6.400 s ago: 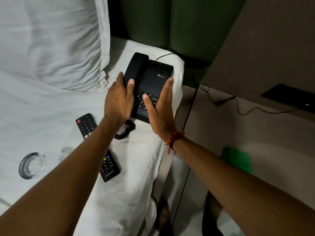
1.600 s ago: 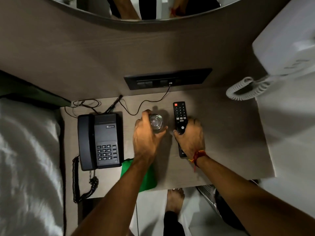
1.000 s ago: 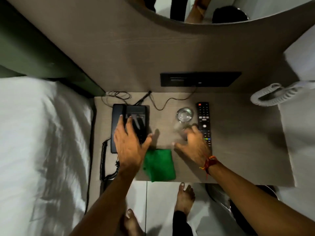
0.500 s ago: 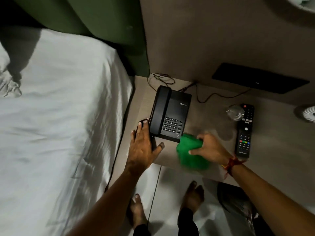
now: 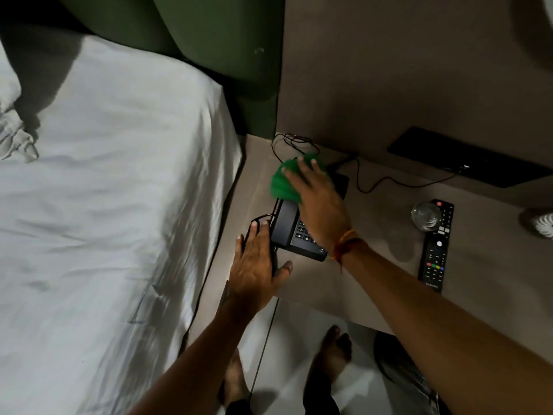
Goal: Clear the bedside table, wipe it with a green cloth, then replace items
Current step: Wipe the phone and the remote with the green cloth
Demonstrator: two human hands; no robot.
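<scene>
Fingers of the right hand (image 5: 318, 202) are spread flat and pressed down on a green cloth (image 5: 282, 182), pinning it against the far end of a black desk telephone (image 5: 302, 226). Bunched cloth shows beyond and to the left of those fingertips, covering the upper part of the handset. A red and orange thread circles the right wrist.

Fingers of the left hand (image 5: 257, 268) are also open, lying flat on the bedside table (image 5: 374, 283) with the thumb stretched out to the right. Their tips touch the near left corner of the telephone, beside the dark coiled cord that runs under the palm.

Right of the right hand, well apart from the fingers, stands a clear drinking glass (image 5: 426, 215). Just beside it on the right lies a black remote control (image 5: 435, 247), its length pointing toward the wall. A thin black cable (image 5: 371, 184) loops behind the telephone, past the right fingertips, toward a dark panel (image 5: 466, 158) in the wall.

Left of both hands lies a bed with a white sheet (image 5: 104, 205). Below the wrists, bare feet (image 5: 332, 348) stand on a pale floor.
</scene>
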